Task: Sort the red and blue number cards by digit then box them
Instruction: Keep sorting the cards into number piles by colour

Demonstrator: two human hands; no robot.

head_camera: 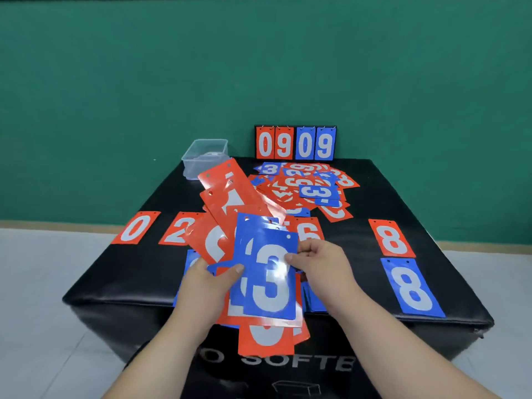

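Note:
My left hand [208, 283] grips a fanned bunch of red and blue number cards [227, 203] above the near part of the black box top. A blue 3 card [269, 280] lies on top of the bunch, and my right hand [319, 262] pinches its right edge. Laid out flat on the top are a red 0 [135, 227], a red 2 [177, 228], a red 6 [309, 230], a red 8 [391, 237] and a blue 8 [411, 286]. A loose heap of mixed cards [308, 187] lies further back.
A clear plastic tub [205, 156] stands at the back left corner of the black padded box [121, 269]. A flip scoreboard [295, 143] reading 0909 stands at the back edge against the green wall. More blue cards lie hidden under my hands.

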